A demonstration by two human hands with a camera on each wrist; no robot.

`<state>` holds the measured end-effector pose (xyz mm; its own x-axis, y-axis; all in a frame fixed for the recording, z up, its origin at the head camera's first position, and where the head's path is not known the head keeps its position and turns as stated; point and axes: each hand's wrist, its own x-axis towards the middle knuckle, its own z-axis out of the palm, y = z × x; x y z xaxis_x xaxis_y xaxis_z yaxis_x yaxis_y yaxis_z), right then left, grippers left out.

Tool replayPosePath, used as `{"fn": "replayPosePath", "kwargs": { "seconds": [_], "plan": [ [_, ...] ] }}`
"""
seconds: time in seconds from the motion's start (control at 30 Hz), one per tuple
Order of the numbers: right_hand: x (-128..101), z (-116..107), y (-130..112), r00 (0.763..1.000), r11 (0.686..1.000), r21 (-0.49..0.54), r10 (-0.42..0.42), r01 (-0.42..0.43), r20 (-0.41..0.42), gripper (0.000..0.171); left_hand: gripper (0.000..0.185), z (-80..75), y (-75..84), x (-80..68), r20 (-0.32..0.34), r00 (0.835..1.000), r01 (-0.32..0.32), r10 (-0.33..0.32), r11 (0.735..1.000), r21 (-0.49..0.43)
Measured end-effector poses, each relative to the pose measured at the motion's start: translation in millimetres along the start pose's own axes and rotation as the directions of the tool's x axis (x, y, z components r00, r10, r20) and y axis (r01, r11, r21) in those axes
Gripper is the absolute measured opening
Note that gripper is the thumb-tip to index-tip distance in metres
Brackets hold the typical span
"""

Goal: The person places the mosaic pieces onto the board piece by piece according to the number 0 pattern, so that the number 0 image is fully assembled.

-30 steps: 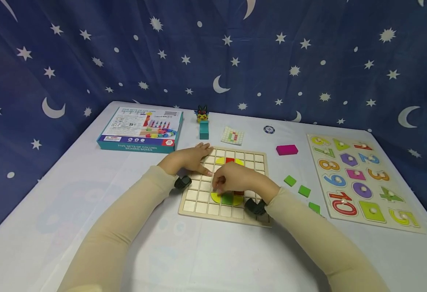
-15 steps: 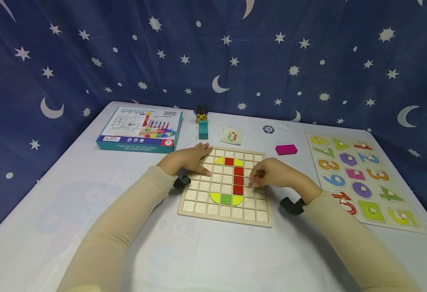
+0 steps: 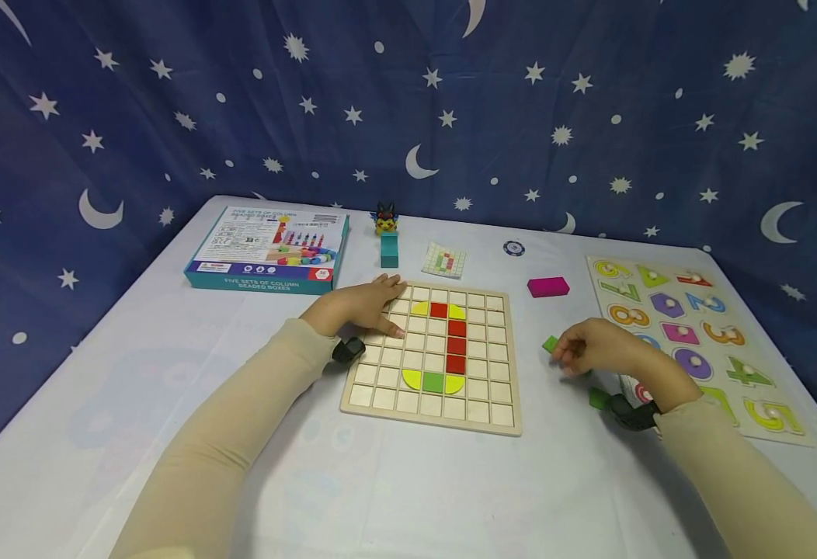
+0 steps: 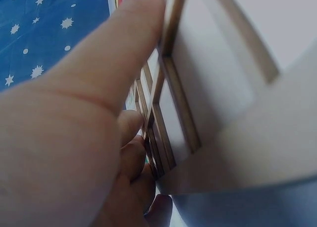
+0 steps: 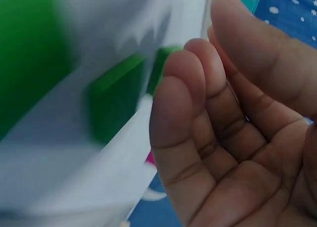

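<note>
Moved right since half a second ago: right hand (image 3: 593,349) off the grid board (image 3: 432,357), now over the table (image 3: 408,481) between board and number puzzle (image 3: 702,341), at the loose green squares. Left hand (image 3: 359,307) unchanged, flat on the board's upper left corner, fingers straight and spread, pressing down; left wrist view shows thumb and fingers (image 4: 133,158) lying along the grid ribs.

Right hand fingers curled, tips beside one green square (image 3: 551,344) that pokes out at the hand's left edge; touching or just short, cannot tell, and cannot tell whether pinching. Right wrist view: fingers (image 5: 183,118) loosely bent, palm open to camera, nothing clamped inside, blurred green squares (image 5: 116,101) lying on the table just beyond the fingertips. Another green square (image 3: 599,398) near the right wrist, by the wrist strap.

On the board: red column (image 3: 455,345) of squares, red square (image 3: 439,310) at top between two yellow quarter pieces, green square (image 3: 432,381) at bottom between two yellow quarter pieces.

Elsewhere on the table: toy box (image 3: 269,248) far left, teal block (image 3: 390,248) with small figure (image 3: 385,218) behind it, pattern card (image 3: 445,259), round chip (image 3: 513,248), pink block (image 3: 547,286). Star and moon curtain (image 3: 408,101) behind.
</note>
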<state>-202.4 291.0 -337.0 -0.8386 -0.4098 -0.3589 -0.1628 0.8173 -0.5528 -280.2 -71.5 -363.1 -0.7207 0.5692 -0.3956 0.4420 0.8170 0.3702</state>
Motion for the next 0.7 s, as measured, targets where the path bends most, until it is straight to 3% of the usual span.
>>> {"fn": "replayPosePath", "kwargs": {
  "seconds": [0.37, 0.7],
  "plan": [
    [-30.9, 2.4, 30.6, 0.998, 0.998, -0.027, 0.065, -0.064, 0.007, 0.018, 0.096, 0.0, 0.2, -0.1, 0.0, 1.0, -0.002, 0.002, 1.0, -0.001],
    [-31.8, 15.2, 32.4, 0.999, 0.999, 0.032, 0.044, -0.044, -0.005, 0.02, 0.095, -0.5, 0.4, -0.2, 0.006, 1.0, -0.004, 0.004, 1.0, -0.004]
  ]
}}
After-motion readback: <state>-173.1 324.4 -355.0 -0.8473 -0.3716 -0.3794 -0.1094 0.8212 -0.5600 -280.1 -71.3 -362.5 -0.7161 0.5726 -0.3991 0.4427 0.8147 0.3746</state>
